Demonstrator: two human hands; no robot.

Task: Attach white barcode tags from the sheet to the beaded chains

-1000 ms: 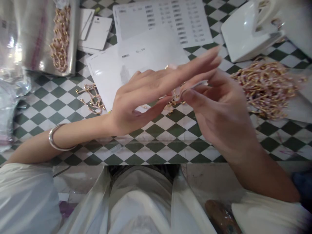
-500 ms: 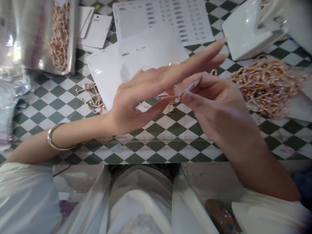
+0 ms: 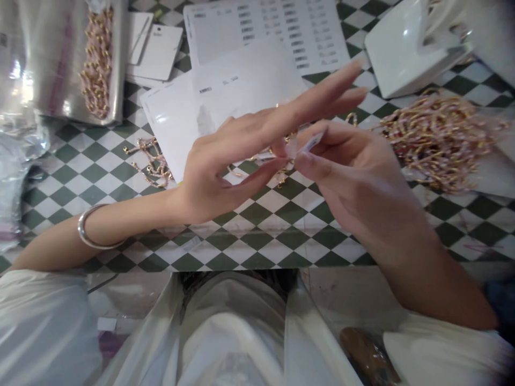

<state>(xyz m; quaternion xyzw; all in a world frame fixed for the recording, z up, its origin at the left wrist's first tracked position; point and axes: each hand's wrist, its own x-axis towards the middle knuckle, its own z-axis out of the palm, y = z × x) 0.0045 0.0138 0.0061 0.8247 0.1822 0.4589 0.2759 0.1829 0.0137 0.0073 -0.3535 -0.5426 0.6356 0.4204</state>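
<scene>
My left hand point(image 3: 237, 155) pinches a pink-and-gold beaded bracelet point(image 3: 281, 177) between thumb and index finger, the other fingers stretched out to the upper right. Parts of the bracelet show below and behind that hand; the rest is hidden. Close against it, my right hand point(image 3: 350, 171) holds a small white label point(image 3: 314, 140) between thumb and forefinger, right at the bracelet's end. Whether the label is stuck to the bracelet, I cannot tell. Under my hands lie white label sheets point(image 3: 249, 69) with rows of printed barcodes.
A heap of similar bracelets point(image 3: 442, 142) lies at the right, below a white plastic holder point(image 3: 396, 53). A few loose bracelets point(image 3: 151, 161) rest left of the sheets. Farther left are white cards point(image 3: 161, 51) and a bagged bundle of beaded strands point(image 3: 96, 64) on plastic packaging.
Both hands stay together and have shifted very slightly left. The white label between my right fingers has tilted a little. The things on the table have not moved noticeably.
</scene>
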